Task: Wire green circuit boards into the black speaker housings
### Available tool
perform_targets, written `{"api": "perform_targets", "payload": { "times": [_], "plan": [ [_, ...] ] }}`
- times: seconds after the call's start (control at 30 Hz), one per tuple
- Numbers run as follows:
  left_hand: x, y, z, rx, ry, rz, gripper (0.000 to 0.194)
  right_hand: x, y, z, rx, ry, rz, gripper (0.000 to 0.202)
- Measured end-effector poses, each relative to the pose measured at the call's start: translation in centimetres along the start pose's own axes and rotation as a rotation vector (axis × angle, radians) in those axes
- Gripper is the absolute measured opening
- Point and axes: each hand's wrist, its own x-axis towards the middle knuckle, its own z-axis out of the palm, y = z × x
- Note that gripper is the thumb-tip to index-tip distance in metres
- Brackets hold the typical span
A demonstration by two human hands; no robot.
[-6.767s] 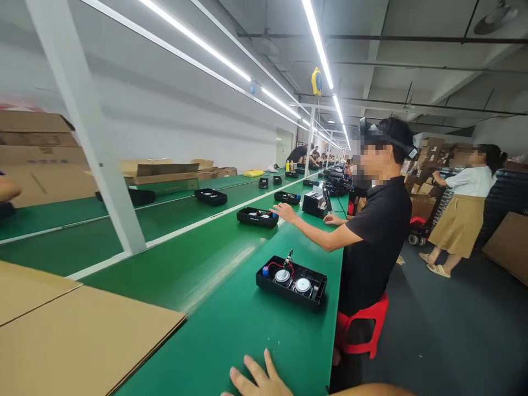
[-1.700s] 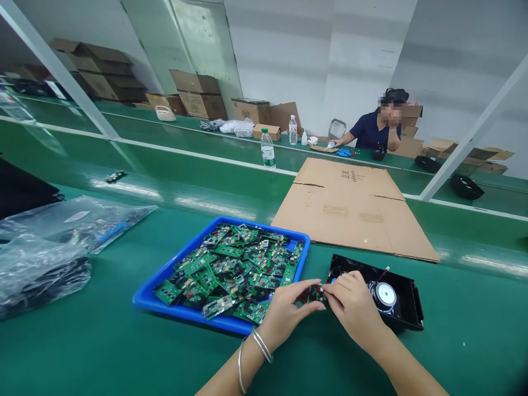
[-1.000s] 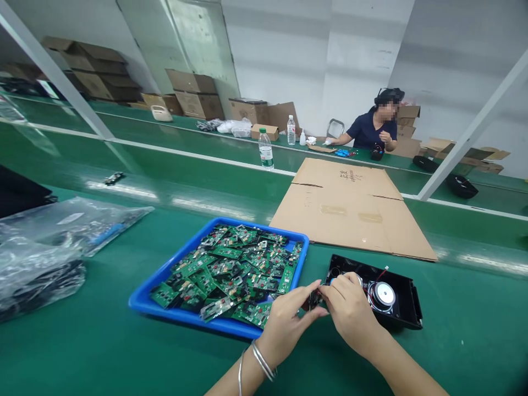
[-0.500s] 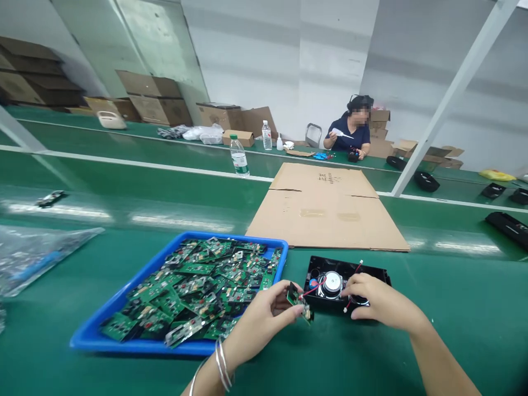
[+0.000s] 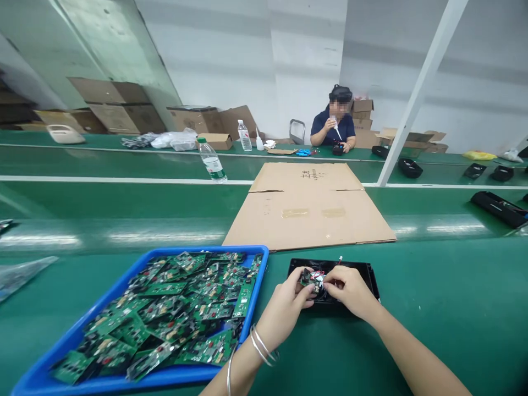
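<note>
Pale wall across the top of the frame (image 5: 305, 49), a white post (image 5: 421, 88) leaning at upper right. Green bench (image 5: 445, 308) ran the full width, light streaks along its middle. A person in a dark blue top (image 5: 325, 132) sat at the far bench, upper right of center. Flattened cardboard (image 5: 309, 206) lay mid-frame; a blue tray (image 5: 124, 384) heaped with green circuit boards (image 5: 173, 313) filled the lower left.

Your black casing (image 5: 369, 278) lay right of lower center, long axis left to right, open side up. Your held board (image 5: 307, 279) was above the casing's left part, seemingly sloping from upper left to lower right, ends partly hidden by fingers.

The held board: green, dark and pale components, red wire close by. The casing: black, shallow-walled, a small white connector (image 5: 340, 258) standing at its far edge.

Your left hand (image 5: 284, 300) was clamped on the held board. Your right hand (image 5: 350, 289) had its fingertips at the board's right side; whether they gripped a wire, I couldn't tell.
</note>
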Motion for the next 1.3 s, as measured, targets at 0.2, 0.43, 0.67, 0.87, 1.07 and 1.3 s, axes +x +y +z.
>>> {"api": "perform_targets", "payload": {
  "times": [0.2, 0.43, 0.67, 0.87, 1.07, 1.3],
  "plan": [
    [0.2, 0.0, -0.2, -0.031, -0.002, -0.057, 0.026, -0.4, 0.6, 1.0, -0.281, 0.021, -0.228, 0.01],
    [0.4, -0.2, -0.1, -0.05, 0.025, -0.034, 0.026, -0.4, 1.2, 1.2, -0.641, 0.116, -0.49, 0.026],
    [0.3, -0.3, 0.1, 0.023, 0.006, 0.051, 0.025, -0.2, 0.8, 1.2, -0.501, 0.023, -0.363, 0.019],
    [0.2, -0.7, 0.0, 0.132, -0.035, 0.133, 0.026, -0.2, 0.1, 0.8, -0.477, -0.085, -0.291, 0.018],
    [0.2, -0.9, 0.0, 0.362, -0.013, 0.262, 0.025, -0.3, 0.4, 1.0, -0.555, -0.07, -0.352, 0.012],
    [0.4, -0.5, -0.4, 0.328, -0.086, 0.233, 0.026, -0.1, -0.1, 0.8, -0.374, -0.036, -0.027, 0.022]
  ]
}}
